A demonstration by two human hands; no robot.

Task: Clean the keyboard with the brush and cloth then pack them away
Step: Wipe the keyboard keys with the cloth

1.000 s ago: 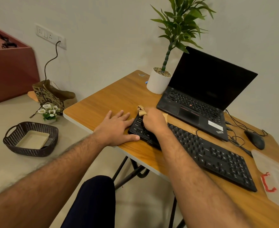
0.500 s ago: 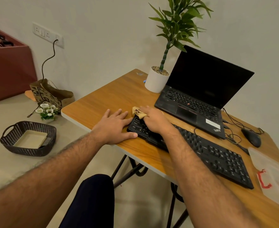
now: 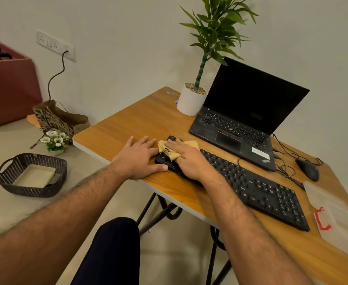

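Observation:
A black keyboard [image 3: 261, 192] lies slanted along the front of the wooden table [image 3: 140, 122]. My right hand [image 3: 189, 159] lies flat on the keyboard's left end and presses a tan cloth [image 3: 167, 149] onto the keys with straight fingers. The cloth bunches out to the left of my fingers. Beside the keyboard's left end, my left hand [image 3: 138, 159] rests flat on the table, its thumb against the keyboard's front corner. No brush is in sight.
An open black laptop [image 3: 241, 112] stands behind the keyboard, with a potted plant [image 3: 190, 101] to its left. A wired mouse [image 3: 307, 169] and a clear plastic pouch [image 3: 337, 219] lie at the right. A dark woven basket [image 3: 31, 190] and a paper bag [image 3: 56, 120] sit on the floor, left.
My right hand has flattened out and slid the cloth across the keyboard's left end. My left hand has stayed in place beside the keyboard.

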